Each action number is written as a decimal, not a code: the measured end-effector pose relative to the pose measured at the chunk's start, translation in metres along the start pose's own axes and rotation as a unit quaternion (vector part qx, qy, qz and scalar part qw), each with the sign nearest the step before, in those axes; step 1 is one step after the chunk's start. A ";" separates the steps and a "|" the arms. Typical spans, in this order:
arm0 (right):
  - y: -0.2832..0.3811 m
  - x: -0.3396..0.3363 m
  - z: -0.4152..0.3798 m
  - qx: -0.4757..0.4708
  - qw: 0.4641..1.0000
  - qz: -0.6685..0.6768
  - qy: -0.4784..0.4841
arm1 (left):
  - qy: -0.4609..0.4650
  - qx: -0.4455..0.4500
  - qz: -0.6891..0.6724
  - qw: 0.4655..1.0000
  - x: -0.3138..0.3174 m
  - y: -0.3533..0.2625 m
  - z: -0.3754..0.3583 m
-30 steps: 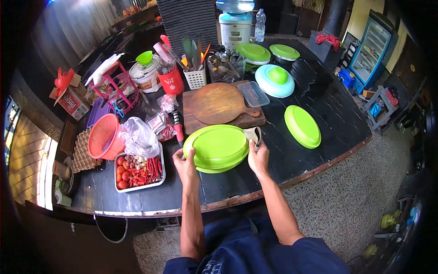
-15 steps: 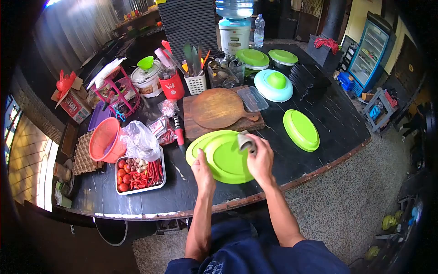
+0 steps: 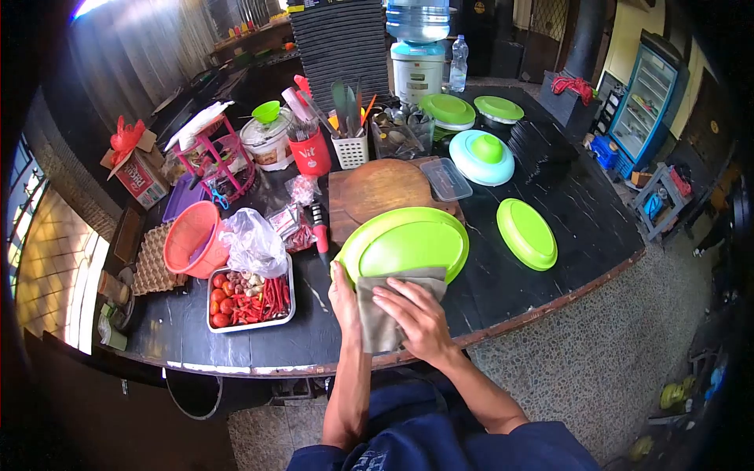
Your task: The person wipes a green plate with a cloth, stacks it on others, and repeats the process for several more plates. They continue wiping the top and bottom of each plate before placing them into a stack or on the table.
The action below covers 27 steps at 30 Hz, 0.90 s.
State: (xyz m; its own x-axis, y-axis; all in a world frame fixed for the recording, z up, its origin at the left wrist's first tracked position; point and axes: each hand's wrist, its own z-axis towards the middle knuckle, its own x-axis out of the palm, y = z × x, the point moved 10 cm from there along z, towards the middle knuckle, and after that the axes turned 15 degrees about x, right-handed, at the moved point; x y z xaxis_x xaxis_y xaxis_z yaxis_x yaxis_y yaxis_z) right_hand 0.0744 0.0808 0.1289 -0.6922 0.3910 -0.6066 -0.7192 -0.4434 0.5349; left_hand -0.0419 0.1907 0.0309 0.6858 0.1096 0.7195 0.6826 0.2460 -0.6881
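Observation:
A bright green oval plate (image 3: 408, 239) is held tilted above the table's front edge. My left hand (image 3: 344, 298) grips its left rim, thumb up along the edge. Against the plate's near side lies a grey-brown cloth (image 3: 385, 318), spread open and hanging down below the rim. My right hand (image 3: 420, 320) has hold of the cloth, its fingers extended and pressing it to the plate. The cloth hides the plate's lower part. Another green oval plate (image 3: 526, 234) rests on the table to the right.
Behind the held plate are a wooden board (image 3: 385, 191) and a clear lid (image 3: 446, 179). A tray of tomatoes and chillies (image 3: 251, 302) stands left, beside an orange basket (image 3: 195, 243). Covered green dishes (image 3: 448, 110) and a light-blue lidded dish (image 3: 481, 161) stand further back.
The cloth, bunched in my right hand at the plate's upper right before, is now spread over its near side. My right hand has moved down and left; the plate is tilted differently.

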 end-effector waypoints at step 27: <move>-0.008 0.013 -0.009 0.027 0.999 0.036 0.015 | -0.035 0.055 0.036 0.997 -0.020 -0.020 -0.009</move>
State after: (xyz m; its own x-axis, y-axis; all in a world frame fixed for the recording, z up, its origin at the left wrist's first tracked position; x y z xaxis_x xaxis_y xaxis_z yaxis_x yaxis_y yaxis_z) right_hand 0.0717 0.0824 0.1114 -0.7404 0.3359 -0.5822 -0.6707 -0.4255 0.6075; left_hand -0.0672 0.1752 0.0292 0.7107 0.1966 0.6755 0.5970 0.3393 -0.7269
